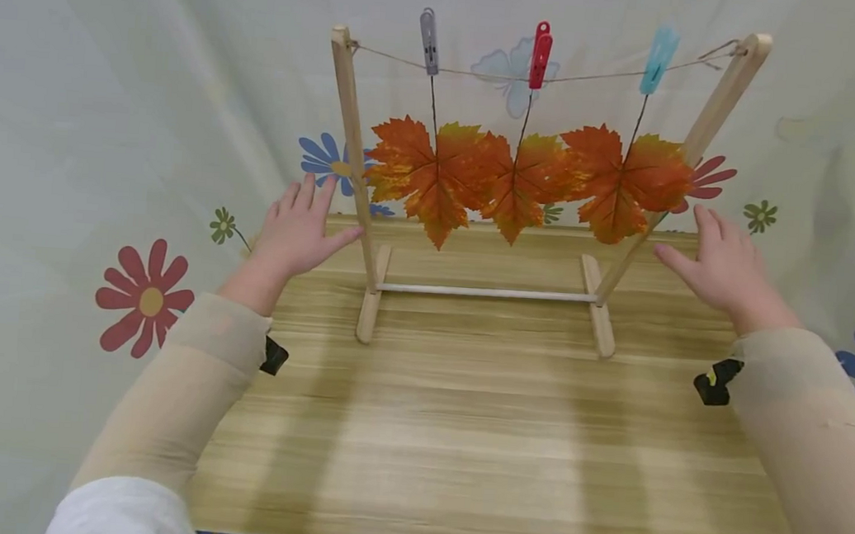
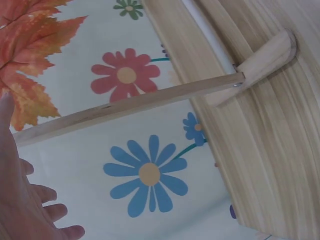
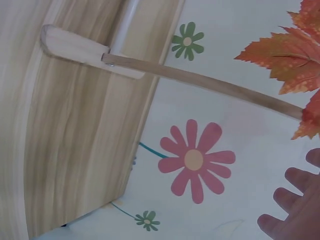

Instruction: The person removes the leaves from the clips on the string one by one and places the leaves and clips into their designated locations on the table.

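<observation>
A wooden rack (image 1: 350, 113) stands on the table with a string (image 1: 478, 74) tied between its posts. Three orange maple leaves (image 1: 513, 186) hang from it by their stems, under a grey clothespin (image 1: 429, 42), a red clothespin (image 1: 540, 56) and a light blue clothespin (image 1: 659, 61). Beside the left post my left hand (image 1: 292, 229) is held with fingers spread and nothing in it; its thumb tip is close to the post. My right hand (image 1: 725, 263) is outside the right post, fingers extended and also holding nothing. Whether either hand touches the rack I cannot tell.
The wood-grain table (image 1: 475, 436) extends in front of the rack. A white rod (image 1: 485, 292) joins the rack's two feet low down. Behind and at the sides hangs a pale cloth (image 1: 249, 56) printed with flowers. A small black device (image 1: 717, 382) sits at my right wrist.
</observation>
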A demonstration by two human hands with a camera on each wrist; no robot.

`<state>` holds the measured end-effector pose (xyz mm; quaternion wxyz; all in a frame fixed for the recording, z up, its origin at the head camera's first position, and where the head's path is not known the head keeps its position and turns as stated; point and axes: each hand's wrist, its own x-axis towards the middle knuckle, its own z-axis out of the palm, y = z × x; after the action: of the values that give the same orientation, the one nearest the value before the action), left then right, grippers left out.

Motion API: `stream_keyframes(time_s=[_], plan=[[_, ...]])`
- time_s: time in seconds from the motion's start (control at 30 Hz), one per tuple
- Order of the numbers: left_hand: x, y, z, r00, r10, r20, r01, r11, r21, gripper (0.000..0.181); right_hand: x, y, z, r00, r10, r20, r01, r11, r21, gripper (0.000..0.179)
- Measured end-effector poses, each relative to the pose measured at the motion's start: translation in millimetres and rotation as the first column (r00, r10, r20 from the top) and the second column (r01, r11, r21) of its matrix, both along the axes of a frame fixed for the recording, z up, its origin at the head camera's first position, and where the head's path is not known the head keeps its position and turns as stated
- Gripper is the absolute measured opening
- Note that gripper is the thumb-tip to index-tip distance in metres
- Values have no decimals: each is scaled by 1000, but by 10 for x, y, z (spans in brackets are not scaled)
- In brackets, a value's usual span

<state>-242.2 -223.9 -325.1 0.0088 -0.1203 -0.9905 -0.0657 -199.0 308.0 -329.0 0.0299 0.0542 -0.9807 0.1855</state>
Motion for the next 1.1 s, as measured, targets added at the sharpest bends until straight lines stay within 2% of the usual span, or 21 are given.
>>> stream_keyframes(time_s=[0.17,0.33,0.5,0.63,0.77,0.9,1.0,1.1], plan=[[13,59,118,1000,-17,-22,19,996,92,92,11,-62,105,1000,8,-8,-9,997,-81,84],[33,112,232,998,-34,-54,43,981,190,88,1,-130,191,1000,11,-25,-15,987,-159,78],[64,162,314,988,-32,-149,77,949,305,77,-6,-224,264,995,4,-95,-26,973,-227,68],[79,208,370,970,-38,-242,128,920,371,65,-9,-303,323,992,10,-127,-41,969,-245,61],[90,249,433,953,-55,-297,184,886,425,59,-12,-389,382,991,21,-131,-52,969,-240,58],[82,290,485,944,-68,-323,222,855,469,55,-23,-475,418,991,18,-131,-50,968,-247,58],[81,325,534,949,-74,-306,224,841,493,55,-34,-528,440,993,18,-118,-48,964,-261,60],[75,360,574,954,-87,-285,224,839,495,55,-46,-573,466,994,24,-110,-53,961,-271,59]])
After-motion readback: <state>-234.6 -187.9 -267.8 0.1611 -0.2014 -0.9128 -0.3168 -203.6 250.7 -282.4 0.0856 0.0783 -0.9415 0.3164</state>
